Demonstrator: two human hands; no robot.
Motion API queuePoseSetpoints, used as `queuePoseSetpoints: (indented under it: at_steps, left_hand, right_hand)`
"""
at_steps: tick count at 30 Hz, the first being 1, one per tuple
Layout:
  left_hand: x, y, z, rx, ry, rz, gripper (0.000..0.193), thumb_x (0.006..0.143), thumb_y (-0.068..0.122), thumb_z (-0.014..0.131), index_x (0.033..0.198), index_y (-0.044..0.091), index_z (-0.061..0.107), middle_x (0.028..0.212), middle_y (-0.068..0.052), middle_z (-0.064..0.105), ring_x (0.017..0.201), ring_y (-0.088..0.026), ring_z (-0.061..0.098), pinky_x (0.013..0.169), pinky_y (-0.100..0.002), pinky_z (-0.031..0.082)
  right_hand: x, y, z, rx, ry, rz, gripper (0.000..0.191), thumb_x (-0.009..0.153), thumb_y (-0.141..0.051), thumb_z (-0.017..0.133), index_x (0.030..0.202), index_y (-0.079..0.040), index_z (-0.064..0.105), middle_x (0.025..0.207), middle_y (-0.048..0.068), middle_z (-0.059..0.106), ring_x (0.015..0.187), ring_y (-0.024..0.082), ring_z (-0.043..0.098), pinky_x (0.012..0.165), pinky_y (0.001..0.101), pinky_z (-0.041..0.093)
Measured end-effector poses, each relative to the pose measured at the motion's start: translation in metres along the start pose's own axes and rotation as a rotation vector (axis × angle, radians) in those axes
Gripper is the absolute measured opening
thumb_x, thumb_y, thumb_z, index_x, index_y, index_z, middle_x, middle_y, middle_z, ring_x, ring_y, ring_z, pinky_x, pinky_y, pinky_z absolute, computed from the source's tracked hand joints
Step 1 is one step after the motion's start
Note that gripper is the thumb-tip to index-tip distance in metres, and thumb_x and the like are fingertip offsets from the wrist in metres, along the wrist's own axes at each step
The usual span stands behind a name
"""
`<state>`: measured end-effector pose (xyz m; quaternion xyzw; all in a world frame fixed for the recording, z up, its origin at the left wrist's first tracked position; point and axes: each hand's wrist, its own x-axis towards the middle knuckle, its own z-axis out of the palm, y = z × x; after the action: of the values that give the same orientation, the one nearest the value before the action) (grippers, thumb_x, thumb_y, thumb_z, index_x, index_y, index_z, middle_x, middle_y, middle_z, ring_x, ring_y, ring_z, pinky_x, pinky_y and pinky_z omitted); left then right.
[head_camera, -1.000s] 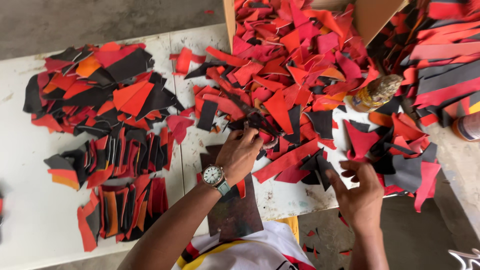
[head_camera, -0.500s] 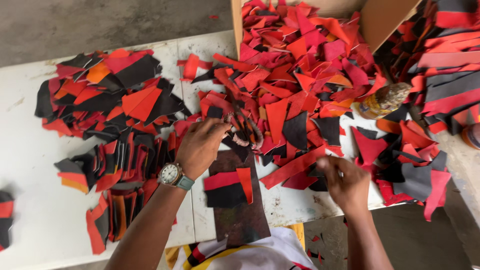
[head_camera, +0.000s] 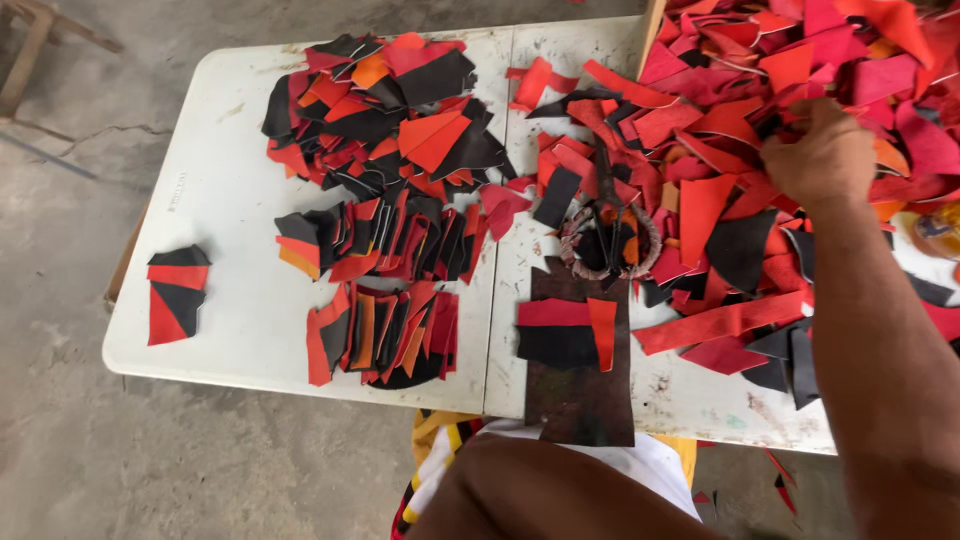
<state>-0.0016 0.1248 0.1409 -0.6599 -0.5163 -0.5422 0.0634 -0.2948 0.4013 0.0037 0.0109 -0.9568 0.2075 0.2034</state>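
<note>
The right hand (head_camera: 820, 155) reaches into the big heap of red and black scraps (head_camera: 760, 120) at the far right of the white table (head_camera: 230, 300), fingers curled among the pieces; whether it grips one I cannot tell. The left hand is out of view. Scissors (head_camera: 607, 200) lie above a dark board (head_camera: 580, 370).

Desk (head_camera: 230, 330) w/ sorted stacks at centre-left (head_camera: 385, 290); loose heap of offcuts (head_camera: 720, 130) on far right half. Small separate stack (head_camera: 176, 295) near left edge, well apart from others. Flat board (head_camera: 580, 385) at near edge, centre, overhanging desk; three cut pieces (head_camera: 568, 332) on it. Scissors (head_camera: 606, 200) just behind board, at heap's near-left margin. Right hand (head_camera: 820, 155) in heap, far right.
</note>
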Motion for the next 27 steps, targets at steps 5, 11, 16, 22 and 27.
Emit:
queuePoseSetpoints:
  at_steps: [5, 11, 16, 22, 27]
  left_hand:
    - [-0.019, -0.013, -0.009, -0.044, -0.051, 0.002, 0.028, 0.086, 0.020, 0.070, 0.113, 0.013, 0.069, 0.131, -0.010, 0.058, 0.111, -0.035, 0.062, 0.096, -0.051, 0.046]
    - [0.004, -0.030, 0.030, 0.331, -0.104, -0.223, 0.032, 0.089, 0.023, 0.069, 0.119, 0.014, 0.066, 0.136, -0.010, 0.056, 0.110, -0.038, 0.062, 0.098, -0.052, 0.046]
    - [-0.062, -0.118, -0.062, 0.872, -0.314, -0.916, 0.036, 0.092, 0.026, 0.069, 0.125, 0.014, 0.063, 0.140, -0.010, 0.054, 0.109, -0.041, 0.063, 0.101, -0.053, 0.047]
    - [-0.097, -0.159, -0.084, 0.738, -0.214, -1.060, 0.046, 0.081, 0.015, 0.077, 0.123, 0.005, 0.063, 0.141, -0.023, 0.043, 0.103, -0.043, 0.064, 0.084, -0.048, 0.054]
    - [-0.105, -0.190, -0.074, 0.727, -0.025, -0.886, 0.022, 0.084, 0.011, 0.074, 0.104, 0.004, 0.068, 0.113, -0.015, 0.064, 0.100, -0.035, 0.069, 0.087, -0.043, 0.055]
  right_hand:
    - [-0.019, 0.024, -0.019, 0.097, 0.107, -0.078, 0.028, 0.087, -0.011, 0.072, 0.114, -0.003, 0.075, 0.098, 0.014, 0.076, 0.090, 0.025, 0.074, 0.085, 0.0366, 0.058]
    - [-0.028, 0.032, -0.054, 0.649, 0.089, 0.066, 0.011, 0.093, 0.001, 0.068, 0.103, 0.000, 0.072, 0.086, 0.001, 0.066, 0.074, 0.009, 0.057, 0.066, 0.0264, 0.047]
    - [-0.034, 0.024, -0.080, 1.022, 0.053, 0.169, 0.010, 0.111, -0.004, 0.068, 0.103, 0.003, 0.065, 0.086, -0.001, 0.063, 0.075, 0.007, 0.054, 0.063, 0.0250, 0.045]
    - [-0.043, 0.002, -0.095, 1.130, 0.050, 0.269, 0.014, 0.107, -0.008, 0.058, 0.118, -0.002, 0.054, 0.092, 0.004, 0.069, 0.075, 0.012, 0.068, 0.066, 0.0264, 0.057]
    - [-0.066, 0.004, -0.098, 0.712, 0.100, 0.301, 0.013, 0.111, -0.017, 0.068, 0.111, -0.005, 0.068, 0.082, 0.001, 0.064, 0.070, 0.009, 0.054, 0.062, 0.0233, 0.043]
